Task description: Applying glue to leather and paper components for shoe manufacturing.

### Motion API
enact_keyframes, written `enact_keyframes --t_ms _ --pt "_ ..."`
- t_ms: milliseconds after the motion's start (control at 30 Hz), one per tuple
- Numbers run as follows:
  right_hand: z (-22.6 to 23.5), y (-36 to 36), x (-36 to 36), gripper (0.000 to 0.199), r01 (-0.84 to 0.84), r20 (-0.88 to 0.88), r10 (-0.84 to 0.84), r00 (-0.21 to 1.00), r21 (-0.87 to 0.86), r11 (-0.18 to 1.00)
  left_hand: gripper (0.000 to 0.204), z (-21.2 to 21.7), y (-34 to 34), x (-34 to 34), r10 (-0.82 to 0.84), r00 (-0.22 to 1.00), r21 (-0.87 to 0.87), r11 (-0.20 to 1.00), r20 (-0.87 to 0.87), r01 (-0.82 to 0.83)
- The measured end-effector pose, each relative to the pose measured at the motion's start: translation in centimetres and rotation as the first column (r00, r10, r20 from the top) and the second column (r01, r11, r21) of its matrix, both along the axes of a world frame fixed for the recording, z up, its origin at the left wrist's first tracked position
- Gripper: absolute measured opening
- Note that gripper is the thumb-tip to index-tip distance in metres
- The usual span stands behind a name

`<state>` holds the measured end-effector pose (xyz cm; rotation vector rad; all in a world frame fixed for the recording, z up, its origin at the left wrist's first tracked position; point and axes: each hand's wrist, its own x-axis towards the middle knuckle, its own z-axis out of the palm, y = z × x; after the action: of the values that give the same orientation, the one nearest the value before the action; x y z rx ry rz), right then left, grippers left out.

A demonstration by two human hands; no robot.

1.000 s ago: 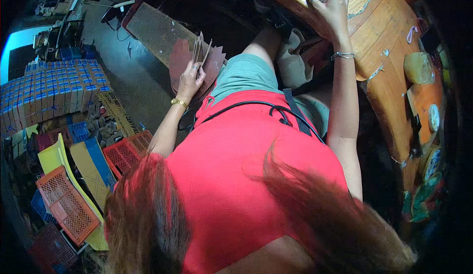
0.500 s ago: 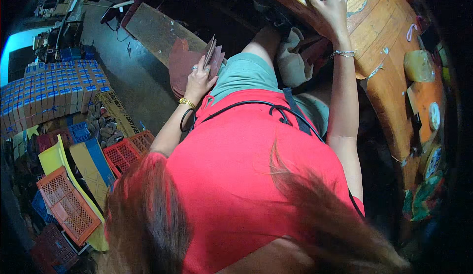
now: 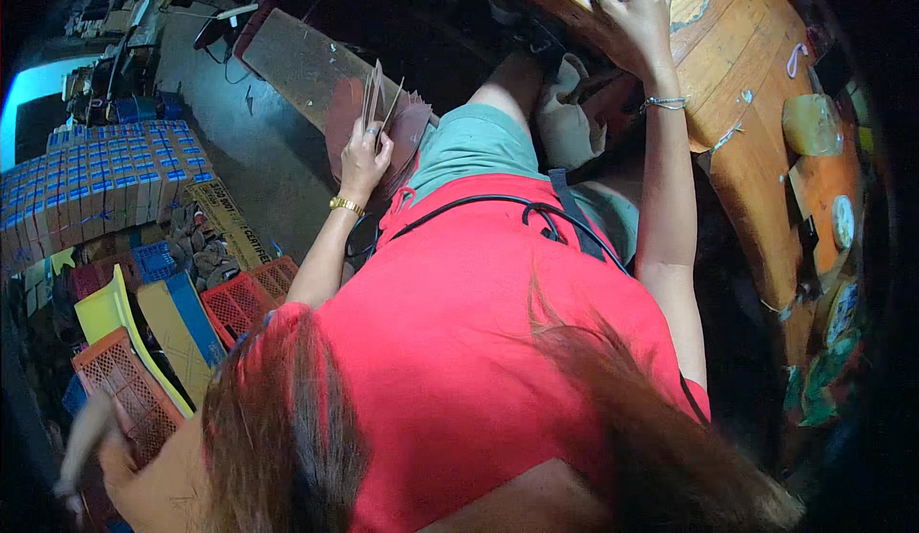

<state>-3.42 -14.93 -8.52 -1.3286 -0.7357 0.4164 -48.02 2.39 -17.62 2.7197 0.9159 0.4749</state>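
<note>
Head view: left of the counter (image 3: 742,54), your left hand (image 3: 362,161) pinches thin brown pieces (image 3: 371,94), splayed above maroon sheets (image 3: 342,119). Farther off, your right hand (image 3: 641,21) rests on the counter; whether it grips anything I cannot tell. Handling the pieces seems the step; moving them calls for a steady pinch. Half a second ago they were bunched; a blurred arm (image 3: 168,480), perhaps another person's, is new far left of the counter.

A head-worn fisheye looks steeply down toward both hands (image 3: 363,161) (image 3: 639,30).

Thin flat brown pieces (image 3: 370,102), slightly fanned, held in the left hand (image 3: 362,157), reddish-brown sheets (image 3: 412,129) behind
</note>
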Motion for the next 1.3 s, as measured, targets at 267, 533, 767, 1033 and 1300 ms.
enact_keyframes --t_ms 267,533,767,1033,1300 --pt "0.9 -0.3 -0.9 0.064 0.018 -0.064 -0.017 0.998 0.018 1.000 0.020 -1.5 -0.9 0.4 -0.188 0.973 0.157 0.965 -0.132 0.208" --pt "2.4 -1.3 0.1 0.061 0.528 0.879 -0.153 0.451 -0.124 0.840 0.021 3.2 1.7 1.2 0.041 0.999 -0.002 0.999 -0.015 -0.041" --pt "4.0 -1.5 -3.2 0.058 0.326 0.438 -0.304 0.846 0.026 0.945 0.012 15.2 4.4 3.7 0.118 0.807 -0.224 0.974 0.579 0.018" --pt "8.0 -2.4 -8.1 0.134 -0.109 -0.185 0.163 0.969 0.271 0.956 0.021 23.8 -0.4 17.4 -0.077 0.291 -0.098 0.836 0.954 0.540" --pt "12.1 -8.7 -1.2 0.056 0.171 -0.172 -0.099 0.980 0.483 0.858 0.046 24.6 -5.3 31.6 -0.445 0.185 0.135 0.596 0.876 0.792"
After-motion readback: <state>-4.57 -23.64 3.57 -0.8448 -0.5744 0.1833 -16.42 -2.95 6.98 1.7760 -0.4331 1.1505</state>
